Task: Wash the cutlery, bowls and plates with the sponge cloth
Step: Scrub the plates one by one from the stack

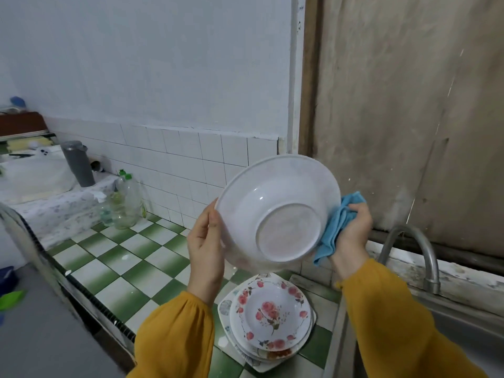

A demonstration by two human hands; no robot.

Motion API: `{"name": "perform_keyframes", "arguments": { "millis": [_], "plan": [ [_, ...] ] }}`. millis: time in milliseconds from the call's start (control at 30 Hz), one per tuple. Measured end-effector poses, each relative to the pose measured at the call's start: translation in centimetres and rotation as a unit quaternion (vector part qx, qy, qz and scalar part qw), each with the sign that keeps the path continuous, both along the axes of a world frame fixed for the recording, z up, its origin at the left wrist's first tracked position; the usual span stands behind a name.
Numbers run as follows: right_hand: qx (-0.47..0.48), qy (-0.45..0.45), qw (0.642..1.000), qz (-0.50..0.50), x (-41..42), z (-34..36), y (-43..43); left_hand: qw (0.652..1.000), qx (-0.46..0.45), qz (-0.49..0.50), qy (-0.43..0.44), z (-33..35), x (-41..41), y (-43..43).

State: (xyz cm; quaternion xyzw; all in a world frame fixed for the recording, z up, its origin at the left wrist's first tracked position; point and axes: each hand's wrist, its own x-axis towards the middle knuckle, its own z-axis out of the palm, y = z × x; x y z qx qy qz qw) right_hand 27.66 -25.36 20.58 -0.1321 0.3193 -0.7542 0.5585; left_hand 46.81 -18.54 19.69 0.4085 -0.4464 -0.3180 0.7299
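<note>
1. The white bowl (278, 211) is held up in the air above the counter, tilted on its side so that its round foot ring and underside face the camera. It is plain, glossy and pale, with a wide flared rim.
2. The left hand (204, 246) grips the bowl's left rim, thumb on the outside and fingers hidden behind it.
3. The right hand (351, 236) is clenched round a bunched blue sponge cloth (338, 222), which touches the bowl's right outer wall.
4. Directly below the bowl, a stack of plates (270, 315) lies on the green-and-white checked counter (114, 268), just beside the steel sink (463, 323). The top plate is round with pink roses; a squarer plate sticks out underneath.
5. A curved metal tap (409, 241) rises to the right of the right hand, beside the sink.
6. Far left, clear bottles (128, 203) with green caps stand by the tiled wall, near a grey tumbler (77, 163).
7. Count: 1 bowl, 1 cloth, 1 tap, 1 tumbler, 2 green caps. The number of plates in the stack cannot be told.
</note>
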Motion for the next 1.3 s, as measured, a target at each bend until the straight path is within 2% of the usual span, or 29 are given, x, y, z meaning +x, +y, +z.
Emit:
{"name": "perform_keyframes", "arguments": {
  "millis": [100, 167, 267, 367, 433, 500, 567, 600, 700, 800, 900, 967, 1033, 1067, 1133, 1167, 1200, 1233, 1267, 1300],
  "plan": [
    [-0.074, -0.001, 0.997, -0.012, -0.8, 0.6, -0.2, 0.986, 0.159, -0.057, 0.000, 0.3, -0.1, 0.0],
    [-0.114, 0.018, 0.993, -0.003, -1.4, 0.7, -0.6, 0.958, 0.246, -0.122, 0.083, 0.7, 0.4, -0.2],
    [-0.209, 0.058, 0.970, 0.113, -2.7, 0.2, -1.5, 0.906, 0.310, -0.216, 0.192, 1.7, 1.3, 0.1],
    [-0.277, 0.163, 0.912, 0.253, -4.2, -0.6, -2.2, 0.878, 0.310, -0.272, 0.243, 2.6, 1.5, 0.3],
    [-0.266, 0.241, 0.874, 0.326, -4.8, -0.8, -2.3, 0.886, 0.291, -0.248, 0.261, 2.7, 1.6, 0.0],
    [-0.192, 0.363, 0.842, 0.349, -5.1, -0.9, -2.5, 0.906, 0.274, -0.213, 0.244, 2.7, 1.6, -0.2],
    [-0.115, 0.512, 0.797, 0.299, -4.5, -1.2, -2.9, 0.921, 0.257, -0.189, 0.222, 2.4, 1.5, -0.2],
    [-0.090, 0.556, 0.785, 0.257, -3.9, -1.6, -3.1, 0.930, 0.241, -0.175, 0.216, 2.2, 1.5, -0.4],
    [-0.027, 0.577, 0.808, 0.120, -1.4, -3.2, -3.4, 0.956, 0.177, -0.144, 0.183, 2.0, 0.9, -0.4],
    [-0.018, 0.548, 0.834, 0.061, 1.4, -3.2, -2.7, 0.973, 0.146, -0.148, 0.104, 1.7, -0.4, -0.2],
    [-0.099, 0.495, 0.858, 0.100, 5.5, -2.4, -0.6, 0.981, 0.117, -0.150, 0.033, 1.0, -2.2, 0.2],
    [-0.186, 0.468, 0.845, 0.180, 8.0, -2.2, 1.8, 0.988, 0.084, -0.130, 0.020, 0.6, -2.7, 0.3],
    [-0.277, 0.485, 0.791, 0.250, 8.7, -2.7, 3.5, 0.990, 0.063, -0.110, 0.058, 0.6, -2.0, 0.5],
    [-0.310, 0.532, 0.742, 0.266, 8.2, -3.2, 3.8, 0.990, 0.056, -0.102, 0.081, 0.7, -1.4, 0.5],
    [-0.355, 0.668, 0.606, 0.245, 6.1, -4.4, 3.3, 0.988, 0.042, -0.092, 0.118, 0.6, -0.2, 0.6],
    [-0.349, 0.737, 0.540, 0.210, 5.0, -5.2, 2.6, 0.987, 0.037, -0.085, 0.129, 0.6, 0.0, 0.8],
    [-0.329, 0.788, 0.494, 0.165, 4.1, -6.0, 1.8, 0.988, 0.034, -0.073, 0.132, 0.4, 0.1, 0.9],
    [-0.301, 0.816, 0.480, 0.116, 3.3, -6.7, 0.8, 0.989, 0.030, -0.064, 0.132, 0.3, -0.1, 1.1],
    [-0.273, 0.821, 0.498, 0.064, 2.7, -7.1, -0.1, 0.989, 0.026, -0.057, 0.132, 0.2, -0.3, 1.4],
    [-0.243, 0.808, 0.536, 0.013, 2.3, -7.2, -0.9, 0.990, 0.020, -0.054, 0.126, 0.0, -0.6, 1.5]
  ]
}}
